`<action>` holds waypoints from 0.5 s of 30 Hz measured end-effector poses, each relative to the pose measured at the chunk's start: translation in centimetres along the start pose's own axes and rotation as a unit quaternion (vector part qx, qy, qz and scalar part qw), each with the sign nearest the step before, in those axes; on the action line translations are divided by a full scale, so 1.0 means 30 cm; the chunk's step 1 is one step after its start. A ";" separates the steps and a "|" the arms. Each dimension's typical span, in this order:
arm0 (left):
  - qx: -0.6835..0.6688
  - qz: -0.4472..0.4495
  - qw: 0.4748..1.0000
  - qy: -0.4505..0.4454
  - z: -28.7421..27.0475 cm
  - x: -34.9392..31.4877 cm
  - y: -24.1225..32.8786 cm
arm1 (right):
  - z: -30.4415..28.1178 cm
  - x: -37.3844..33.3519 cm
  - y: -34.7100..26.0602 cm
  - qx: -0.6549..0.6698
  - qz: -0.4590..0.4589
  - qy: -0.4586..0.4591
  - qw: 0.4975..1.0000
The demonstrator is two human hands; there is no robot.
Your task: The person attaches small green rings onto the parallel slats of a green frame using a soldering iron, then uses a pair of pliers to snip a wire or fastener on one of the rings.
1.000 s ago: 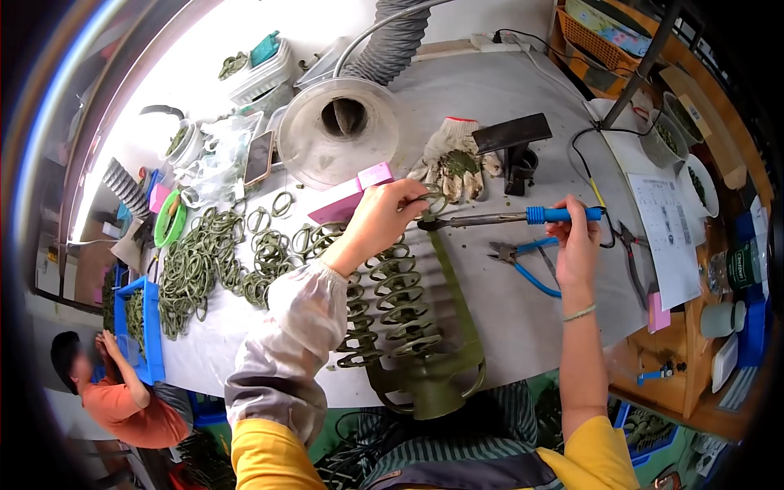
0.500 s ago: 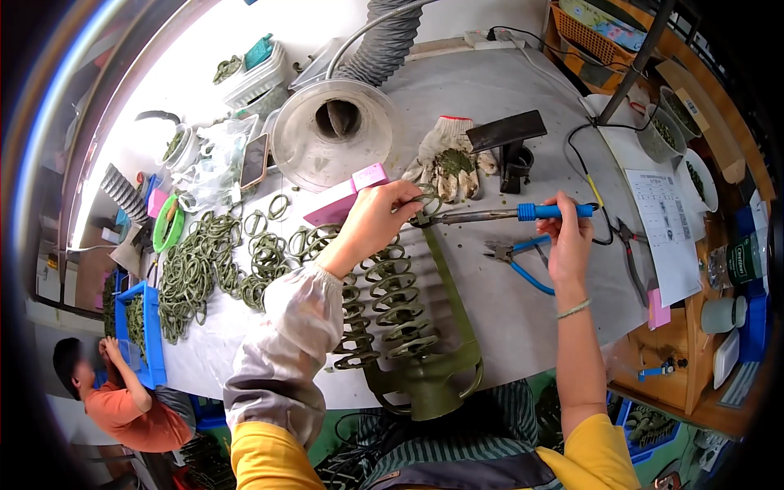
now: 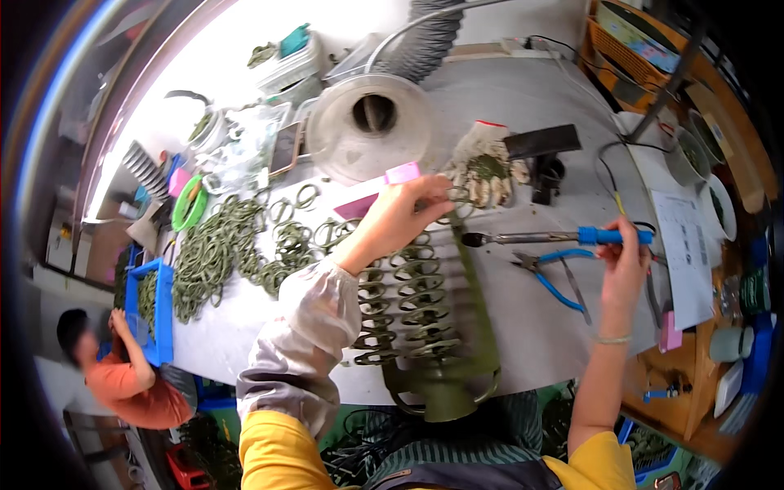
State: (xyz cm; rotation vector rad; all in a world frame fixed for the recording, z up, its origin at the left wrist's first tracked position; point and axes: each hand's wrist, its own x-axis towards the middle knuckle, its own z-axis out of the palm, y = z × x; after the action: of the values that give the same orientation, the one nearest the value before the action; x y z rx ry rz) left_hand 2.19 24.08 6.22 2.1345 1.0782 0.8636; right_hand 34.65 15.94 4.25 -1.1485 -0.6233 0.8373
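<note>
My left hand point(image 3: 398, 214) pinches a dark green ring point(image 3: 462, 198) between thumb and fingers. It is at the far end of a green frame point(image 3: 482, 327), whose inner bars carry stacked columns of similar rings point(image 3: 420, 314). The frame's thick cup-shaped base point(image 3: 441, 400) lies towards me at the table edge. My right hand point(image 3: 624, 265) is closed round the blue handle of a soldering iron point(image 3: 539, 238). Its dark, broad tip points left, just right of the frame's far end. Whether the ring touches the frame is hard to tell.
Loose green rings point(image 3: 216, 261) are heaped left. A pink block point(image 3: 359, 198) and clear funnel hood point(image 3: 327, 139) stand behind my left hand. Blue-handled cutters point(image 3: 563, 282), a stained glove point(image 3: 482, 167) and a black stand point(image 3: 545, 175) lie right. A co-worker point(image 3: 131, 384) sits left.
My right hand has drawn the iron's tip slightly rightward, off the frame's far end. My left hand still pinches the ring there. The whole view has shifted.
</note>
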 end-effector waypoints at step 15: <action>0.457 -0.252 0.839 0.156 -0.365 -0.224 -0.620 | 0.010 -0.050 -0.064 -0.022 0.005 -0.030 0.999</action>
State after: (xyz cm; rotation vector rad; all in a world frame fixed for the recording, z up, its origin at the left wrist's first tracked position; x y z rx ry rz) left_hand -17.76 29.99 -2.62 2.2005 2.4734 0.4636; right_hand 34.06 14.52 6.16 -1.1699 -0.6883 0.8738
